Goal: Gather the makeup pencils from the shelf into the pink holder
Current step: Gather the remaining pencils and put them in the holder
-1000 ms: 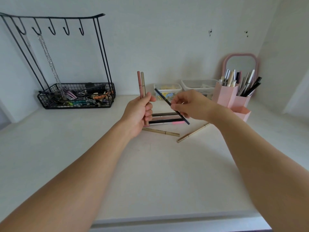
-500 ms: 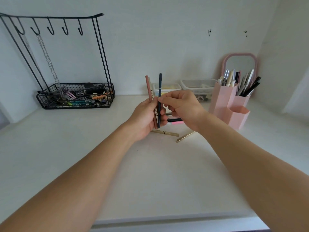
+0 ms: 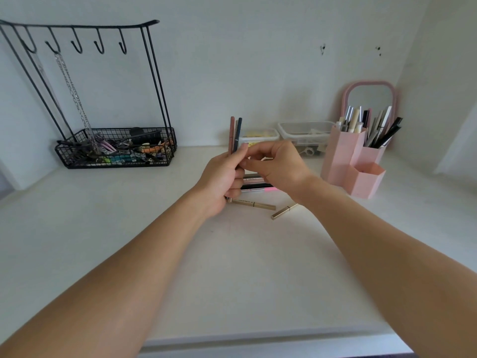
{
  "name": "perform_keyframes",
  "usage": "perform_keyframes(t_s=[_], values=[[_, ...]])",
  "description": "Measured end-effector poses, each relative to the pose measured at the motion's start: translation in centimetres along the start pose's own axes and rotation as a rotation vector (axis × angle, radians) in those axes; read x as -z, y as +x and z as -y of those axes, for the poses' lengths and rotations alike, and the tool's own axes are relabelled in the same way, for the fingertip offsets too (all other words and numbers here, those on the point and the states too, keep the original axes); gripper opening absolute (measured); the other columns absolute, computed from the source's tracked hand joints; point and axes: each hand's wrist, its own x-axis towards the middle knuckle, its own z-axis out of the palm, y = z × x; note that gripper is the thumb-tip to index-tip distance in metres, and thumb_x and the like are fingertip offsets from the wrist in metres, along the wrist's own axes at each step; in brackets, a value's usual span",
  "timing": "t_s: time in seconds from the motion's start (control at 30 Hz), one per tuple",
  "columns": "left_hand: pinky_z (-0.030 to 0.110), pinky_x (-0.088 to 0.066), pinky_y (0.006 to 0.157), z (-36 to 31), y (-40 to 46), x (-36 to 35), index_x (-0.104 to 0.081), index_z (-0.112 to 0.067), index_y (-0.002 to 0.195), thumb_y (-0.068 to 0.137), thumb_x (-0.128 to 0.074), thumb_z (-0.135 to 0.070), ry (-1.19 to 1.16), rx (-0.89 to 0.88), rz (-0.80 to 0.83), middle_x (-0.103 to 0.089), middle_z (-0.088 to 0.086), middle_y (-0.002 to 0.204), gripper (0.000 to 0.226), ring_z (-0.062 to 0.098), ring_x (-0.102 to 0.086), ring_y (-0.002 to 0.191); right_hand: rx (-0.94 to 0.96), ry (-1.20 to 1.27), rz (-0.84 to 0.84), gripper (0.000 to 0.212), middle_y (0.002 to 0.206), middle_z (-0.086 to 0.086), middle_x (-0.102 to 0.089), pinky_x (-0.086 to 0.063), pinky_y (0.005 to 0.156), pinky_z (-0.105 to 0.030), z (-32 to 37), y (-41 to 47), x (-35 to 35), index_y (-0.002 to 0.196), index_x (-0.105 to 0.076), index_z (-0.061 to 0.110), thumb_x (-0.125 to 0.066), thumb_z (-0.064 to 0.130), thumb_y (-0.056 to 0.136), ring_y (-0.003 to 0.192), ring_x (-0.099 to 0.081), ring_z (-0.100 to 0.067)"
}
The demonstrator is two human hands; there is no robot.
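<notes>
My left hand (image 3: 221,182) grips an upright bundle of three makeup pencils (image 3: 235,133): a pink one, a beige one and a dark blue one. My right hand (image 3: 279,167) is against it, its curled fingertips pinching the dark blue pencil at my left thumb. Below the hands, more pencils lie on the white shelf: a gold one (image 3: 254,204), a second gold one (image 3: 282,212) and a black one with a pink tip (image 3: 258,188), partly hidden. The pink holder (image 3: 343,157) stands to the right, its tall compartments full of pencils and its low front compartment (image 3: 365,180) looking empty.
A black wire basket (image 3: 116,155) with hooks and a hanging chain stands at the back left. Two clear plastic boxes (image 3: 305,130) sit against the wall behind the hands. A pink mirror (image 3: 369,98) leans behind the holder. The shelf's front edge (image 3: 258,341) is near me.
My right hand brought the dark blue pencil from a slant to upright and set it into the left hand's bundle. Both hands drifted slightly right.
</notes>
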Motion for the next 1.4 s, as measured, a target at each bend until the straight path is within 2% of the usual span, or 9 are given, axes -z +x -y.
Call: perform_keyframes(t_s=[0.13, 0.27, 0.43, 0.57, 0.9, 1.0, 1.17, 1.3, 1.4], values=[[0.020, -0.013, 0.038, 0.0, 0.6, 0.7, -0.048, -0.019, 0.072, 0.103, -0.050, -0.031, -0.080, 0.010, -0.110, -0.025, -0.007, 0.051, 0.034, 0.009, -0.017, 0.039, 0.029, -0.287, 0.025, 0.016, 0.071, 0.003, -0.063, -0.038, 0.050, -0.011, -0.2, 0.8, 1.3, 0.086, -0.073, 0.015, -0.082, 0.025, 0.077, 0.044, -0.047, 0.001], [0.019, -0.014, 0.035, -0.2, 1.0, 1.7, -0.035, -0.023, 0.065, 0.104, -0.050, -0.033, -0.194, -0.001, -0.187, -0.025, -0.007, 0.052, 0.042, 0.009, -0.017, 0.037, 0.053, -0.667, 0.215, 0.005, 0.073, 0.007, -0.072, -0.044, 0.062, -0.017, -1.3, 1.1, 2.7, 0.076, -0.076, 0.017, -0.080, 0.016, 0.074, 0.061, -0.061, 0.002], [0.021, -0.014, 0.036, -0.4, 1.1, 2.4, -0.036, -0.024, 0.063, 0.099, -0.055, -0.051, -0.168, 0.039, -0.246, -0.028, -0.007, 0.053, 0.049, 0.010, -0.018, 0.041, 0.000, -0.744, 0.285, 0.005, 0.070, 0.012, -0.067, -0.037, 0.057, -0.008, -1.7, 1.0, 2.7, 0.077, -0.078, 0.021, -0.081, 0.018, 0.075, 0.065, -0.059, -0.001], [0.018, -0.015, 0.034, -0.3, 1.2, 2.3, -0.046, -0.020, 0.069, 0.097, -0.043, -0.066, -0.219, 0.048, -0.236, -0.032, -0.006, 0.051, 0.054, 0.009, -0.021, 0.037, -0.019, -0.789, 0.332, 0.004, 0.070, 0.014, -0.063, -0.034, 0.053, -0.007, -1.6, 0.8, 2.7, 0.083, -0.078, 0.021, -0.079, 0.020, 0.079, 0.063, -0.055, 0.000], [0.019, -0.018, 0.034, 0.2, 1.8, 2.3, -0.047, -0.018, 0.087, 0.109, -0.031, -0.042, -0.202, -0.063, -0.320, -0.034, -0.006, 0.056, 0.036, 0.007, -0.021, 0.039, -0.036, -0.804, 0.274, 0.009, 0.085, 0.003, -0.067, -0.040, 0.060, -0.013, -1.4, 1.3, 4.1, 0.092, -0.072, 0.012, -0.066, 0.019, 0.091, 0.070, -0.056, -0.008], [0.019, -0.016, 0.035, 0.4, 1.6, 2.1, -0.049, -0.018, 0.088, 0.110, -0.031, -0.037, -0.197, -0.046, -0.300, -0.035, -0.004, 0.059, 0.034, 0.008, -0.022, 0.040, -0.082, -0.597, 0.186, 0.013, 0.075, -0.006, -0.067, -0.044, 0.054, -0.018, -0.4, 1.2, 4.3, 0.090, -0.065, 0.002, -0.060, 0.013, 0.093, 0.059, -0.057, -0.010], [0.019, -0.014, 0.036, 0.1, 0.8, 1.0, -0.054, -0.017, 0.088, 0.101, -0.044, -0.058, -0.175, -0.038, -0.192, -0.032, -0.005, 0.056, 0.044, 0.008, -0.021, 0.038, -0.197, 0.184, 0.168, 0.011, 0.069, -0.014, -0.064, -0.054, 0.056, -0.022, 1.0, 0.1, 1.4, 0.086, -0.064, -0.003, -0.062, 0.004, 0.093, 0.057, -0.061, -0.016], [0.019, -0.023, 0.038, 0.2, 0.4, 0.3, -0.060, -0.017, 0.087, 0.089, -0.068, -0.052, -0.020, -0.115, -0.135, -0.045, 0.001, 0.054, 0.036, 0.015, -0.039, 0.041, -0.183, 0.298, 0.160, 0.013, 0.071, -0.012, -0.070, -0.058, 0.064, -0.025, 0.8, -0.5, -0.8, 0.093, -0.068, -0.008, -0.066, 0.005, 0.091, 0.060, -0.067, -0.018], [0.019, -0.029, 0.041, 0.6, 0.5, 0.2, -0.060, -0.019, 0.085, 0.093, -0.066, -0.038, 0.078, -0.136, -0.169, -0.050, 0.002, 0.054, 0.022, 0.016, -0.045, 0.044, -0.177, 0.308, 0.110, 0.012, 0.071, -0.014, -0.071, -0.059, 0.063, -0.025, 0.6, -0.8, -1.2, 0.090, -0.070, -0.009, -0.069, 0.002, 0.088, 0.060, -0.068, -0.019]])
